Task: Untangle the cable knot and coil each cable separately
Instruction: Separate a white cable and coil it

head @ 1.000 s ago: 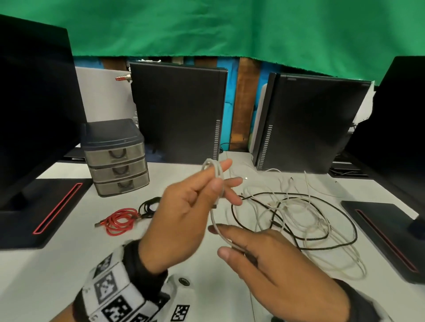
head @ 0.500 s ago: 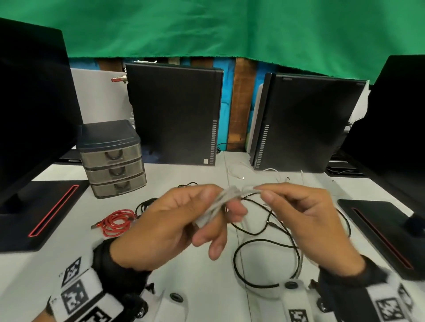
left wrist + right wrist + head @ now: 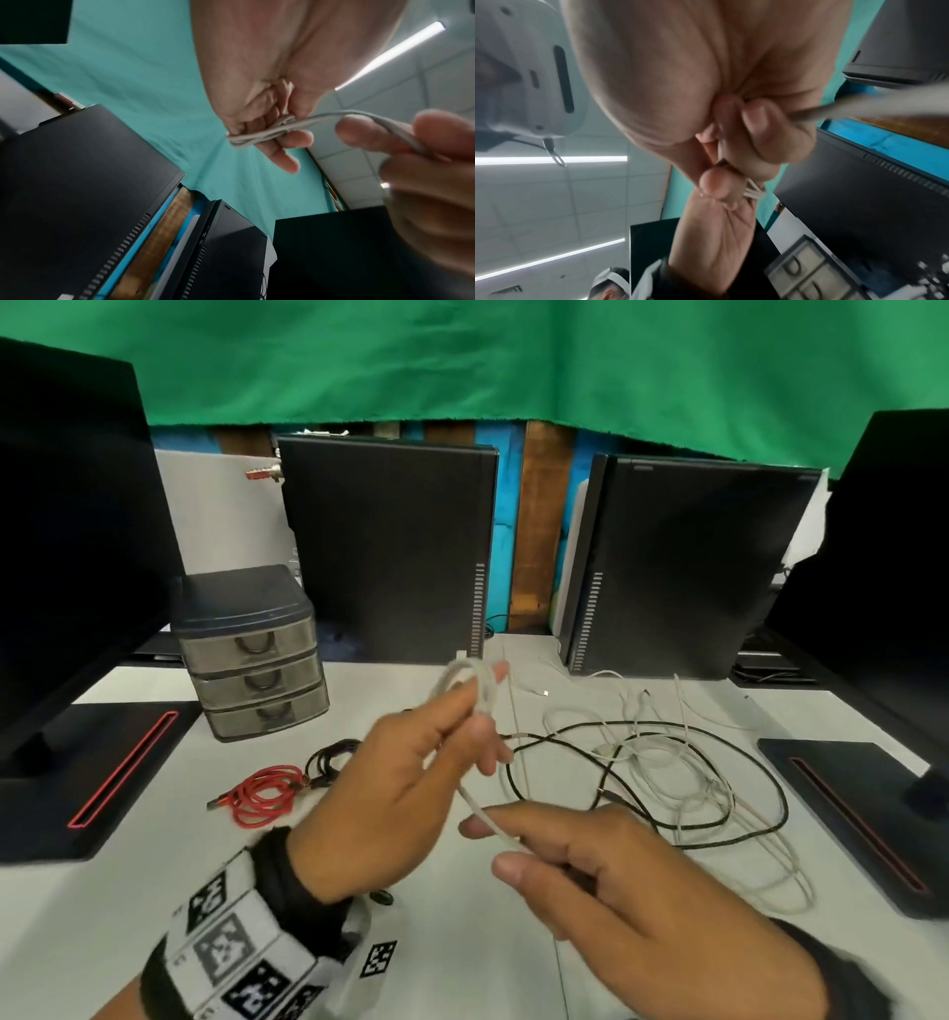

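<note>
Left hand [image 3: 405,793] raised, fingers pinching small coil of white cable [image 3: 470,683] at fingertips; right hand [image 3: 616,870] just below, thumb and forefinger pinching same cable's trailing run; looks light, limp, springy, likely slick — best gripped across gathered loops, tail fed under light tension.

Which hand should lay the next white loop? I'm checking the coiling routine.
Right hand: it pinches the free run of the white cable, while the left hand is busy holding the wound loops.
</note>
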The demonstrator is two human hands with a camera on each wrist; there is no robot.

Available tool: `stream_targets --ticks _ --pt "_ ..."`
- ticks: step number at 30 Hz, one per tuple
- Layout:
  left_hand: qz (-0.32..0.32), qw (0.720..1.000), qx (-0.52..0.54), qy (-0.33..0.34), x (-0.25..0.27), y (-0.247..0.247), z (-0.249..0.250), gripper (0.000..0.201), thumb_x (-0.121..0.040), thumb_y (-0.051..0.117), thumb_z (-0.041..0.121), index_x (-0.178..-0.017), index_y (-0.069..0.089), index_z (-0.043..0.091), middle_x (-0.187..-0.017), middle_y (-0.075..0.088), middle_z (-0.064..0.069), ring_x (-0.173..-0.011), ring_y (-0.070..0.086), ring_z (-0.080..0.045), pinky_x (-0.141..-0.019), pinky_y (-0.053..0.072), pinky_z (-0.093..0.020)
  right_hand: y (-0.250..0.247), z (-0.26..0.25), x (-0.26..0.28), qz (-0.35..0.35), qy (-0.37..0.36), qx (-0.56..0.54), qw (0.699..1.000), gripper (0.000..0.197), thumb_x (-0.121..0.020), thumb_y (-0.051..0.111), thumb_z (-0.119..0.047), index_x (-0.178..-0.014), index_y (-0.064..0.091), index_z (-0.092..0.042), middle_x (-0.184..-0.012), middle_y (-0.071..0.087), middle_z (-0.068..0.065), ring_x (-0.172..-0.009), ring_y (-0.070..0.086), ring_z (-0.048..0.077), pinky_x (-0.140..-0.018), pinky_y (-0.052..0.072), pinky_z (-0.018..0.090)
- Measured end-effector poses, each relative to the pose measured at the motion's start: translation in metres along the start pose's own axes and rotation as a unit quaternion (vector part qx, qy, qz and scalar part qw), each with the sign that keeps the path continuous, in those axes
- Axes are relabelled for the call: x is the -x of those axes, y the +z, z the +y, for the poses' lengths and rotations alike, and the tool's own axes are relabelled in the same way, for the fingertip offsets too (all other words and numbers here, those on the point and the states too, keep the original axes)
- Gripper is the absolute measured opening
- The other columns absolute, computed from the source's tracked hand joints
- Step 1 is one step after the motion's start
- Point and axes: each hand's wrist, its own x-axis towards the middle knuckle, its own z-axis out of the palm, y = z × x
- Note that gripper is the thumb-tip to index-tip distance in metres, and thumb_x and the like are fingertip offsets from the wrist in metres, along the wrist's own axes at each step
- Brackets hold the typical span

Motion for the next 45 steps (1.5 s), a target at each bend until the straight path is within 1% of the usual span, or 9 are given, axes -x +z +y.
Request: stream_targets --ticks 8,13,17,20,23,29,35,41,45 --pt "-0.199 0.948 0.232 -0.090 0.005 -0.007 0.014 0.039 -0.106 0.037 0.024 -0.137 0.057 0.013 -0.060 0.047 -0.008 -0.058 0.055 -0.009 -0.103 0.044 -0.038 -0.028 0.020 -0.009 0.206 -0.035 -0.106 0.972 0.009 -0.085 0.070 -0.025 -0.085 0.079 -0.025 -0.090 0.079 -0.005 -0.078 0.072 0.017 -0.072 0.057 0.028" --pt "-0.276 0.874 0.393 -0.074 0.007 -0.020 0.017 0.053 -0.103 0.048 0.019 -0.151 0.033 0.005 -0.090 0.061 -0.004 -0.088 0.067 -0.026 -0.115 0.017 -0.062 -0.020 0.047 -0.020 0.246 -0.037 -0.092 0.964 0.012 -0.090 0.071 -0.037 -0.094 0.079 -0.031 -0.084 0.074 0.015 -0.079 0.063 0.047 -0.069 0.053 0.048" --pt "-0.231 0.935 0.242 -0.119 0.008 -0.021 0.013 0.029 -0.103 0.043 0.013 -0.126 0.055 0.001 -0.088 0.068 -0.007 -0.097 0.065 -0.025 -0.113 0.030 -0.049 -0.031 0.047 -0.019 0.371 -0.075 0.005 0.926 0.013 -0.089 0.066 -0.023 -0.092 0.074 -0.034 -0.083 0.073 -0.009 -0.072 0.067 0.011 -0.066 0.053 0.019" --pt "-0.249 0.953 0.102 -0.140 0.007 -0.008 0.011 0.028 -0.106 0.040 0.015 -0.100 0.060 -0.003 -0.082 0.071 -0.011 -0.089 0.063 -0.011 -0.105 0.039 -0.047 -0.036 0.041 -0.014 0.416 -0.128 0.097 0.895 0.011 -0.092 0.070 -0.015 -0.097 0.071 -0.026 -0.081 0.071 -0.004 -0.071 0.065 0.016 -0.065 0.052 0.024" --pt "-0.300 0.919 0.211 -0.146 0.009 -0.002 0.020 0.035 -0.105 0.039 0.012 -0.129 0.053 -0.009 -0.078 0.066 -0.010 -0.087 0.064 0.001 -0.106 0.041 -0.043 -0.035 0.044 -0.015 0.410 -0.134 0.120 0.894 0.009 -0.092 0.068 -0.020 -0.098 0.071 -0.026 -0.081 0.071 -0.001 -0.068 0.062 0.019 -0.061 0.049 0.030" --pt "-0.205 0.793 0.574 -0.008 0.009 -0.022 0.035 0.048 -0.104 0.041 0.007 -0.147 0.029 -0.010 -0.098 0.064 -0.017 -0.095 0.068 -0.031 -0.113 0.029 -0.044 -0.009 0.052 -0.024 0.194 0.013 0.004 0.981 0.024 -0.097 0.059 -0.040 -0.111 0.077 -0.031 -0.099 0.077 -0.014 -0.089 0.072 0.008 -0.081 0.058 0.036" --pt "0.087 0.953 0.289 -0.020 -0.002 -0.028 0.024 0.041 -0.097 0.051 0.024 -0.138 0.051 0.019 -0.087 0.070 0.000 -0.098 0.070 -0.025 -0.104 0.046 -0.035 0.035 0.015 -0.018 0.006 -0.035 0.079 0.996 0.024 -0.098 0.059 -0.038 -0.120 0.068 -0.040 -0.070 0.057 -0.039 -0.069 0.054 -0.016 -0.069 0.041 0.004" --pt "-0.003 0.999 0.027 -0.039 0.006 -0.025 0.015 0.036 -0.104 0.039 0.033 -0.081 0.065 0.025 -0.087 0.067 -0.005 -0.104 0.059 -0.024 -0.091 0.045 -0.033 0.003 -0.008 -0.001 0.148 -0.096 0.080 0.981 0.018 -0.096 0.059 -0.038 -0.095 0.072 -0.026 -0.061 0.057 -0.012 -0.053 0.051 0.007 -0.052 0.037 0.012" --pt "-0.196 0.976 0.037 -0.085 0.014 -0.018 0.027 0.039 -0.106 0.033 0.038 -0.080 0.061 0.029 -0.066 0.063 -0.003 -0.076 0.063 -0.024 -0.088 0.047 -0.034 -0.021 -0.008 0.004 0.222 -0.117 0.074 0.965 0.011 -0.089 0.065 -0.037 -0.091 0.074 -0.032 -0.067 0.066 0.000 -0.059 0.060 0.017 -0.051 0.046 0.028"
